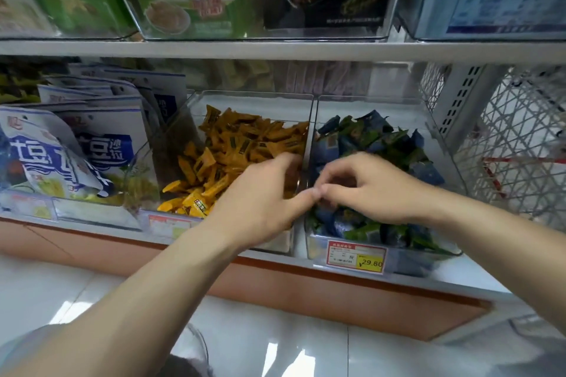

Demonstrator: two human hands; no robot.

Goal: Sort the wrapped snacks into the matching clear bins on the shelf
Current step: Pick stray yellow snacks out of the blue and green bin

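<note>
Small blue-and-green foil-wrapped snacks (376, 144), heaped in the right-hand clear plastic bin (441, 144); small orange foil-wrapped snacks (245, 144), heaped in the adjoining clear plastic bin (196, 107) at 9 o'clock. Judged light, crinkly and slippery, loosely piled, unlikely to break; best pinched one at a time by a crimped wrapper end, thumb against forefinger.

Right hand (373, 190) low over the front of the blue-and-green heap, palm down, fingers curled inward, thumb and forefinger tips meeting near the dividing wall; whether a wrapper sits in that pinch cannot be told. Blue-and-green pieces directly beneath and at 12 o'clock of this hand.

Left hand (263, 196) across the front right corner of the orange bin, fingers bent down into the heap, thumb tip touching the right fingertips; contents of its grasp hidden. Orange pieces at 10 to 12 o'clock of it.

Red-and-yellow paper price tag (356, 255) on the bin front at 6 o'clock; white-and-blue printed pouches (101, 144) at far 9 o'clock.
</note>
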